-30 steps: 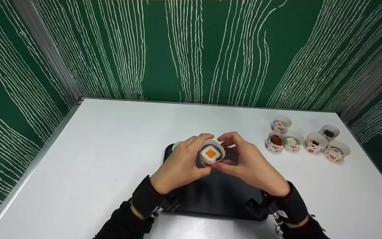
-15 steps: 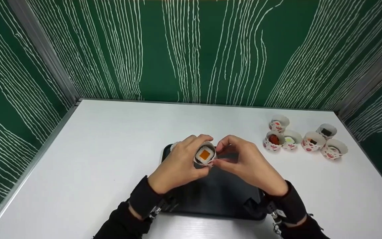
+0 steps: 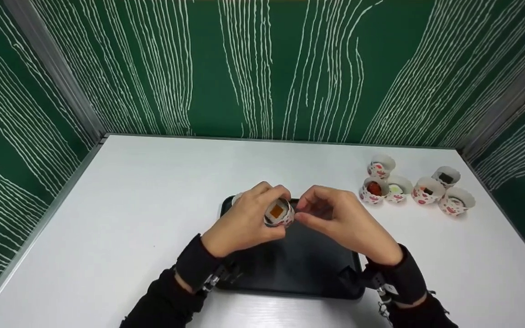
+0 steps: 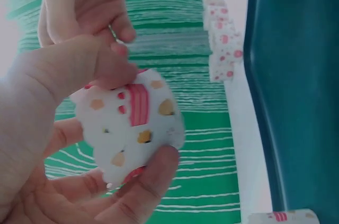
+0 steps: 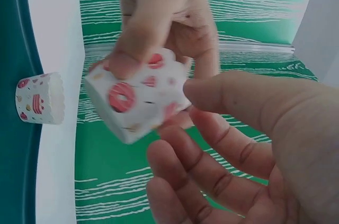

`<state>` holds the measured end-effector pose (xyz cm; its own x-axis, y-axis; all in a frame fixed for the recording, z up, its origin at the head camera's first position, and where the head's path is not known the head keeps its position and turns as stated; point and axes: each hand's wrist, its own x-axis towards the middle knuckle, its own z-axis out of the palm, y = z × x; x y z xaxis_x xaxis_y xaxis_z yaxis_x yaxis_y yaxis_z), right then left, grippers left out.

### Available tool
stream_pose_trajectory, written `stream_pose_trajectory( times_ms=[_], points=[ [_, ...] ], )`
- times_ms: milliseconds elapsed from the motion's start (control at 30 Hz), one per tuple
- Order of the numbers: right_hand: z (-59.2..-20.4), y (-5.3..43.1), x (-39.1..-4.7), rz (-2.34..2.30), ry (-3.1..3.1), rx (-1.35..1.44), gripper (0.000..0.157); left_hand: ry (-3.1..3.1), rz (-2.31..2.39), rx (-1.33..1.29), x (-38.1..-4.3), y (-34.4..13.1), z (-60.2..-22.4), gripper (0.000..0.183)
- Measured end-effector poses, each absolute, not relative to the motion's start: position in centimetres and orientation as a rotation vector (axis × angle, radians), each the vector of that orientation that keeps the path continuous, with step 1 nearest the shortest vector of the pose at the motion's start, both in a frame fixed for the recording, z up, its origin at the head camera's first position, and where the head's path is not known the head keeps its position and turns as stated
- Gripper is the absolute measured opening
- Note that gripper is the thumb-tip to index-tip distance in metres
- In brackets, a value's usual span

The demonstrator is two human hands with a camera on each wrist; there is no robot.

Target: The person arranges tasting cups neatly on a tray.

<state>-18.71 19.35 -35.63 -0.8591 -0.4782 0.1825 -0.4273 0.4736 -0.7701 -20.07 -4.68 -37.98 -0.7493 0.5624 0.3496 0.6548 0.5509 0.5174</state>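
A printed paper baking cup (image 3: 288,219) is gripped by my left hand (image 3: 244,223) above the black tray (image 3: 308,266). Inside the tilted cup lies a sushi roll piece (image 3: 276,212), white with an orange square centre. Pink cake and fruit prints cover the cup wall (image 4: 140,113) in the left wrist view, where thumb and fingers hold it from both sides. My right hand (image 3: 349,223) is just right of the cup, its thumb tip at the cup's rim and its fingers loosely bent; whether the thumb touches it I cannot tell.
Several similar cups with food inside stand at the table's back right, including one with a red piece (image 3: 373,189). Another cup (image 5: 39,99) stands by the tray's far left corner, mostly behind my left hand in the head view. A green patterned panel (image 3: 226,68) rises behind the white table (image 3: 107,205).
The cup has shifted a little left and turned, showing more of its side. My right hand's fingers, earlier at the cup, have drawn slightly away from it.
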Motion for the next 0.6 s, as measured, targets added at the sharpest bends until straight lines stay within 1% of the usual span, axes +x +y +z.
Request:
stream_pose_trajectory(
  times_ms=[267,433,600],
  points=[
    [-35.0,20.2,-18.7,-1.346,2.696,-0.76,0.007,-2.811,-0.841,-1.135,-23.1,-4.3,-37.6,0.052],
    [-34.9,20.5,-18.7,-1.346,2.707,-0.739,0.006,-2.921,-0.721,-1.137,-25.1,-3.8,-38.2,0.052],
    [-34.9,20.7,-18.8,-1.35,2.7,-0.733,0.007,-3.029,-0.615,-1.123,-26.2,-3.2,-38.9,0.052]
  ],
)
